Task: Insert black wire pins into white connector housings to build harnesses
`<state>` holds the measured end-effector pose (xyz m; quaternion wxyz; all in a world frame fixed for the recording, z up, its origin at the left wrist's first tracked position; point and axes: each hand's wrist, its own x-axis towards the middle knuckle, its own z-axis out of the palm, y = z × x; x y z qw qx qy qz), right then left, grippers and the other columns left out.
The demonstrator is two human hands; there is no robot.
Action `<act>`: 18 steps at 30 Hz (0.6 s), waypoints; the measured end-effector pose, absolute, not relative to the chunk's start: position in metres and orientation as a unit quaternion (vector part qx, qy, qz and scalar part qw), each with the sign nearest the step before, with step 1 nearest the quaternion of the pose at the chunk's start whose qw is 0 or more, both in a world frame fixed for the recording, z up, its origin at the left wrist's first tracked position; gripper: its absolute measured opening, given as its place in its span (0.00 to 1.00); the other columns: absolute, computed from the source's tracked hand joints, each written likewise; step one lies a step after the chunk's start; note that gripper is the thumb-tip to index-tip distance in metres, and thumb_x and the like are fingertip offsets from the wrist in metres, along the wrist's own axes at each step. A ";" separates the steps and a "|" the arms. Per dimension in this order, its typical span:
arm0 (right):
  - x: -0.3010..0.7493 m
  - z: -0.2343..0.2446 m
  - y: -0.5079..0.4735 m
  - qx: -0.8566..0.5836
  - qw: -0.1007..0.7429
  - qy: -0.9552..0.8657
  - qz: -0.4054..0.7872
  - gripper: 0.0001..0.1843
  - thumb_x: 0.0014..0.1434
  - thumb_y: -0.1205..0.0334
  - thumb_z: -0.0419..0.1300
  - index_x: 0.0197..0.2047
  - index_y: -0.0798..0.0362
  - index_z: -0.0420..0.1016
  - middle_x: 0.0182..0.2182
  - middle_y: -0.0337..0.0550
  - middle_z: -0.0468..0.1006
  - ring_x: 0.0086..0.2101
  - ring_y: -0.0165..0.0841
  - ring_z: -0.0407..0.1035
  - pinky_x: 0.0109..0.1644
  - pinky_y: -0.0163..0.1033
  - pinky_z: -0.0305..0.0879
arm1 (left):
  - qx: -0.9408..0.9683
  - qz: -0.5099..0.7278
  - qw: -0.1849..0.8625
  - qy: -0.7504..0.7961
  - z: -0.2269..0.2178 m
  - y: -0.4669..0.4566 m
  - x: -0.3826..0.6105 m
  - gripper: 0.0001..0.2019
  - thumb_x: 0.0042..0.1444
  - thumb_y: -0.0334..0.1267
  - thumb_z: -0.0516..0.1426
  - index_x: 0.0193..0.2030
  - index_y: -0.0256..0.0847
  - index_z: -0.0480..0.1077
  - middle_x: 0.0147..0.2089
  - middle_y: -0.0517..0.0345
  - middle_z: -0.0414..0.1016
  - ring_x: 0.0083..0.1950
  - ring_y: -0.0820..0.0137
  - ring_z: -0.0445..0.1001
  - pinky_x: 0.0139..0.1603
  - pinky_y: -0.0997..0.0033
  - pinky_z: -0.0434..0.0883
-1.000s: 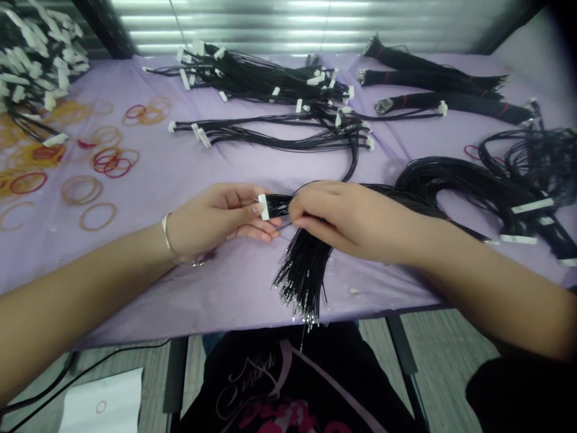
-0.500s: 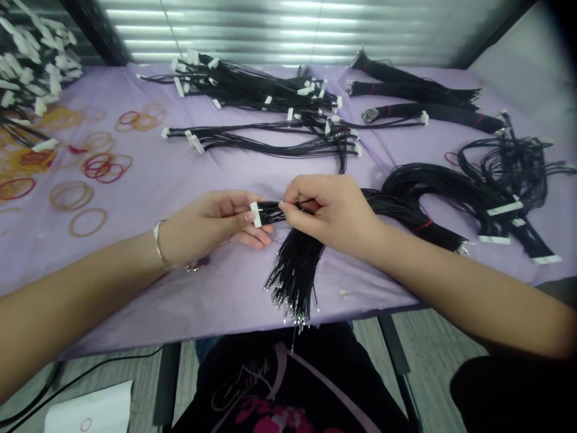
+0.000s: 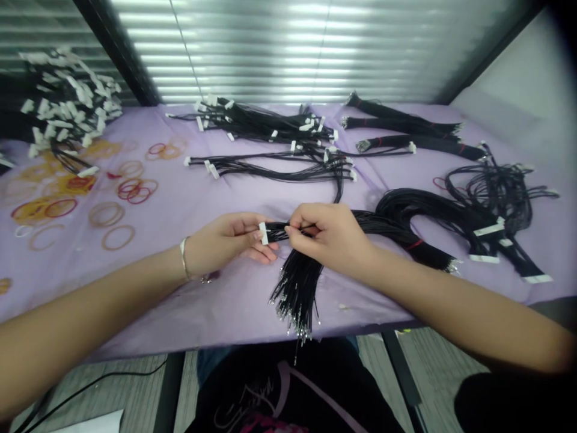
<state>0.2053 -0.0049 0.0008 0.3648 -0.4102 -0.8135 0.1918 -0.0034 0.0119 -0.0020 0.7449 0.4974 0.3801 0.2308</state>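
Observation:
Between thumb and fingers, my left hand pinches a white connector with several black wires running out of it to the right. Just beside it, my right hand closes thumb against forefinger on these black wires near the connector. Its fingers hide what exactly lies in the pinch. Below my right hand, a loose bundle of black wires hangs toward the table's front edge, metal terminals at its ends. To the right, more black wires curve away across the cloth.
Rubber bands lie scattered at left, near a heap of white connectors. Finished-looking wire harnesses are piled at the back. Tied black wire bundles lie back right, and a tangle of wires sits at right on the purple cloth.
The camera view has tilted up and shifted left, so the table sits lower and farther right in the picture. Both hands keep their hold on the connector and wires.

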 end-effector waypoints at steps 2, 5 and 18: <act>0.205 0.000 -0.005 -0.419 0.364 -0.809 0.193 0.07 0.53 0.68 0.60 0.25 0.59 0.70 0.18 0.32 0.63 0.20 0.19 0.53 0.25 0.27 0.50 | 0.504 0.235 0.741 0.375 -0.003 0.012 -0.004 0.10 0.59 0.30 0.59 0.48 0.32 0.71 0.35 0.53 0.80 0.34 0.71 0.80 0.38 0.73 0.78; 0.204 -0.001 -0.005 -0.435 0.360 -0.800 0.203 0.06 0.53 0.69 0.59 0.25 0.58 0.69 0.18 0.31 0.62 0.20 0.19 0.53 0.25 0.28 0.50 | 0.503 0.237 0.741 0.376 -0.004 0.011 -0.004 0.11 0.58 0.32 0.61 0.48 0.33 0.71 0.36 0.54 0.80 0.33 0.72 0.80 0.38 0.73 0.78; 0.205 -0.003 -0.003 -0.435 0.301 -0.826 0.197 0.07 0.61 0.63 0.56 0.32 0.56 0.72 0.21 0.34 0.67 0.23 0.24 0.58 0.30 0.30 0.53 | 0.523 0.230 0.742 0.352 -0.003 0.011 -0.004 0.11 0.56 0.32 0.62 0.45 0.33 0.72 0.35 0.55 0.80 0.33 0.73 0.80 0.37 0.74 0.78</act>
